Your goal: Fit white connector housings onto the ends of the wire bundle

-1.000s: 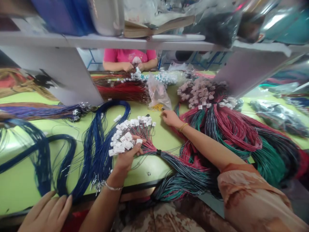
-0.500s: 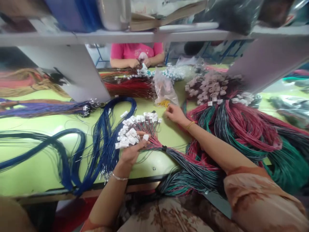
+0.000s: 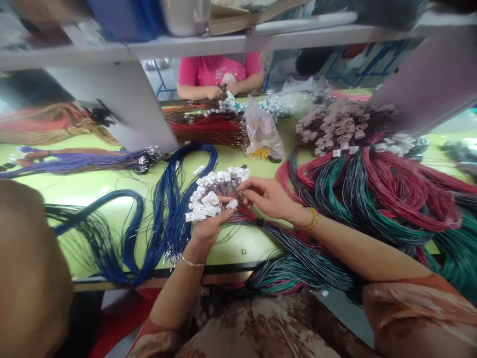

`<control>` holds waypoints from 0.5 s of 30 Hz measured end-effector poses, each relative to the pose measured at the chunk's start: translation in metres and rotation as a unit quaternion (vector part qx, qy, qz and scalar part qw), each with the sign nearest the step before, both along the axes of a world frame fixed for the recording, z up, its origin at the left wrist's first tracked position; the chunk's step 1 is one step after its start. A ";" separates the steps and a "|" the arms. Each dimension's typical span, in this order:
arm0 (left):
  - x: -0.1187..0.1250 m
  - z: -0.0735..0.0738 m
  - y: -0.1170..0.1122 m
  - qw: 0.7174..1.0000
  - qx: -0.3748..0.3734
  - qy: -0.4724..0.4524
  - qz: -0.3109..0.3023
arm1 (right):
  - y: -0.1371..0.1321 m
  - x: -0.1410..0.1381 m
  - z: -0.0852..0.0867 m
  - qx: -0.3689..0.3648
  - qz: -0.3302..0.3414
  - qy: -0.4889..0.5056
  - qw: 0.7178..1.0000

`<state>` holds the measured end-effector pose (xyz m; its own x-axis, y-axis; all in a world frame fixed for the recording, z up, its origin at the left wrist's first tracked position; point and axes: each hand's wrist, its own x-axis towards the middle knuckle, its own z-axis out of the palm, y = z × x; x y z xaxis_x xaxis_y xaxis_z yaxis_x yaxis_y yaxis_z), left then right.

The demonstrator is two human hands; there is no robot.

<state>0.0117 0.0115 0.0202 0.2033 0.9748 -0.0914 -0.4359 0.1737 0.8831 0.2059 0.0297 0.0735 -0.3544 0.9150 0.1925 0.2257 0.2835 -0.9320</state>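
Note:
A tied bundle of thin red, blue and grey wires [image 3: 276, 233] lies over the green table's front edge, fanning out into several white plastic connectors [image 3: 208, 196]. My left hand [image 3: 210, 226] is closed around the fanned wire ends just below the connectors. My right hand [image 3: 268, 196] hovers beside it with its fingertips pinched at the connectors near the top of the fan; what they pinch is too small to make out.
A clear bag with small yellow parts [image 3: 263, 136] sits behind the bundle. Blue wire loops [image 3: 167, 209] lie left, large red and green wire coils [image 3: 372, 194] right. A person in a pink shirt [image 3: 219, 74] works across the table under a shelf [image 3: 186, 47]. A blurred shape [image 3: 30, 268] fills the lower left.
My right hand came back from the bag of yellow parts to the connectors held in my left hand. The view shifted, and a blurred shape entered at lower left.

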 end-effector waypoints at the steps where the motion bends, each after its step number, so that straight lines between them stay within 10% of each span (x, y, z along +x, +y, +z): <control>1: 0.000 0.000 0.000 1.000 0.006 -0.003 -0.001 | -0.004 -0.002 -0.001 0.067 -0.006 -0.029 0.997; 6: 0.001 -0.006 0.001 1.000 0.017 -0.008 0.008 | -0.015 -0.009 -0.003 0.254 -0.009 -0.079 0.964; 15: -0.001 -0.012 -0.001 0.996 0.060 0.063 0.009 | -0.023 -0.016 -0.004 0.249 -0.034 -0.108 0.962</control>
<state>0.0112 0.0110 0.0085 0.1789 0.9839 0.0024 -0.3217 0.0563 0.9452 0.1897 0.0068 0.0696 -0.3774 0.7506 0.5424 0.4327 0.6608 -0.6133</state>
